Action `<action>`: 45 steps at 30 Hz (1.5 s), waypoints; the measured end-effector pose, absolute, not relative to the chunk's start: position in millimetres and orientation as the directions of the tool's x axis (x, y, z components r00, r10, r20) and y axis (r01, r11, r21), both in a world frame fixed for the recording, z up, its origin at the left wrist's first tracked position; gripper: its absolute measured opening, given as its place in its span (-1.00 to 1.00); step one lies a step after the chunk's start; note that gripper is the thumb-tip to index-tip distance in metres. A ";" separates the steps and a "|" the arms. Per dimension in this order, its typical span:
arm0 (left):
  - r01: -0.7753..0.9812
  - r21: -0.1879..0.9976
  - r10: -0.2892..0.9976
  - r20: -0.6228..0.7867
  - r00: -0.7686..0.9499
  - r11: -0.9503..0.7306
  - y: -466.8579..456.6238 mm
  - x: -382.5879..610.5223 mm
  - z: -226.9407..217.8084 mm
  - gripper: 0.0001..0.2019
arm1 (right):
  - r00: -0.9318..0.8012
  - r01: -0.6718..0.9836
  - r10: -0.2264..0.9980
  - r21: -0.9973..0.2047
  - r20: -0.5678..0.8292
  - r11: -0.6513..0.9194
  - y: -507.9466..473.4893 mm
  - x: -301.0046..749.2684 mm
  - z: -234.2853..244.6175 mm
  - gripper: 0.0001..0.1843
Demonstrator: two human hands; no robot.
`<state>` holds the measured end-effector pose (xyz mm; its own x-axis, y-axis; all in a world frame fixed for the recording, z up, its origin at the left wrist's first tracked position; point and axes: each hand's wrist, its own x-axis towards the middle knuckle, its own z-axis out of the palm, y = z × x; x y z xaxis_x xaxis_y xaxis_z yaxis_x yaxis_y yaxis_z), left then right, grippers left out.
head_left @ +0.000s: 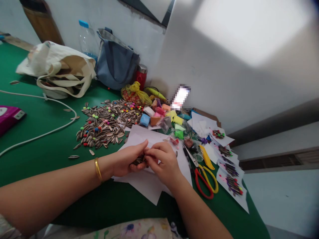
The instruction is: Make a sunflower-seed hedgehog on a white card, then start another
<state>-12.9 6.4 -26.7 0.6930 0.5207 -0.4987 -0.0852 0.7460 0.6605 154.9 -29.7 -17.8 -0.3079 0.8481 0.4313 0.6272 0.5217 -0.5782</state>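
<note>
Seeds (107, 124) on table (45, 149), left of paper (149, 190), scissors (197, 165) right, bags (116, 63) behind.

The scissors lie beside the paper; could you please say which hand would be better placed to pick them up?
The right hand, I think: the scissors lie on its side, closer. The left hand is farther away and appears to cup seeds.

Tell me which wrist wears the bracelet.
The left wrist: a gold bracelet sits around it, while the right wrist is bare.

Matt paper (149, 188), metal scissor blades (191, 154)
</note>
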 end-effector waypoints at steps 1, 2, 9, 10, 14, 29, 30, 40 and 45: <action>-0.062 0.674 0.523 -0.508 0.685 0.736 5.4 -12.2 -25.9 -0.39 | -0.312 0.648 0.858 -0.569 0.408 0.506 -29.8 153.7 -17.7 -0.85; -0.037 0.685 0.521 -0.516 0.680 0.727 4.3 -11.4 -25.3 -0.36 | -0.317 0.668 0.868 -0.560 0.381 0.490 -29.8 152.2 -17.8 -0.86; 0.016 0.707 0.538 -0.552 0.637 0.707 -0.7 -9.6 -27.0 -0.30 | -0.315 0.648 0.865 -0.578 0.390 0.496 -33.4 144.7 -17.1 -0.93; 0.006 0.712 0.530 -0.528 0.663 0.702 -0.5 -10.2 -26.9 -0.31 | -0.286 0.616 0.863 -0.610 0.417 0.498 -34.5 145.0 -16.9 -0.94; -0.013 0.764 0.519 -0.426 0.741 0.645 1.3 -13.2 -23.5 -0.40 | -0.138 0.534 0.867 -0.701 0.479 0.473 -36.8 151.4 -18.7 -0.93; 0.659 0.630 0.788 -0.118 0.605 -0.411 41.4 -38.8 -35.8 -0.57 | -0.213 0.723 0.968 -0.688 -0.134 0.064 -10.3 208.9 -22.6 -0.84; 0.679 0.582 0.774 -0.128 0.619 -0.447 40.0 -38.9 -35.7 -0.50 | -0.217 0.731 0.964 -0.680 -0.155 0.055 -10.0 209.7 -23.6 -0.84; 0.783 0.448 0.816 -0.176 0.550 -0.431 41.0 -40.1 -33.2 -0.50 | -0.216 0.802 0.969 -0.587 -0.119 0.107 -12.7 191.4 -16.7 -0.87; 0.761 0.426 0.778 -0.182 0.601 -0.489 40.5 -41.6 -38.0 -0.43 | -0.193 0.860 0.980 -0.491 -0.059 0.140 -16.4 184.7 -19.0 -0.86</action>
